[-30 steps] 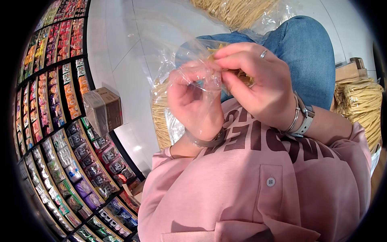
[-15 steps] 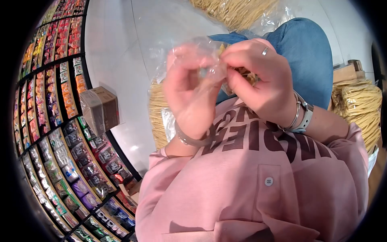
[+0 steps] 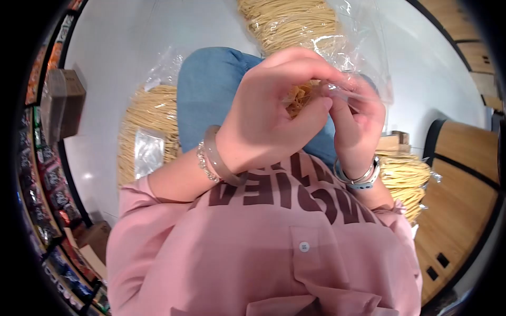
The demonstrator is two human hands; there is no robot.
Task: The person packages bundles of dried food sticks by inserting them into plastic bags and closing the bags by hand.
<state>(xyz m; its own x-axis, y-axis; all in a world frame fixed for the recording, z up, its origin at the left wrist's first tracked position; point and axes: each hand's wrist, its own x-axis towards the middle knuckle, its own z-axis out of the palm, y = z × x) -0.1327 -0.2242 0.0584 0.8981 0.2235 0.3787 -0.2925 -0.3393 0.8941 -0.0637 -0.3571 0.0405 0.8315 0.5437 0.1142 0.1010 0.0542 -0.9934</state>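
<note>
My left hand (image 3: 263, 105) is closed, its thumb and fingers pinching the edge of a clear plastic bag (image 3: 371, 95). Close against it, my right hand (image 3: 358, 118) has bent fingers gripping the same bag, with the film stretched over them. Crumpled yellow-brown dried pieces (image 3: 300, 100) show through the gap between my left thumb and fingers; their kind I cannot make out. Both hands are raised above my lap, over my jeans (image 3: 211, 79).
Clear-wrapped bundles of long yellow strands lie on the pale floor: one ahead (image 3: 290, 23), one at left (image 3: 145, 118), one at right (image 3: 403, 176). A cardboard box (image 3: 66, 105) stands by packed snack shelves (image 3: 52, 179). Wooden cabinets (image 3: 464, 195) are at the right.
The view has swung to the right. Both hands, still on the bag, have turned: the left now shows its back nearer me, and the film has shifted over to the right hand.
</note>
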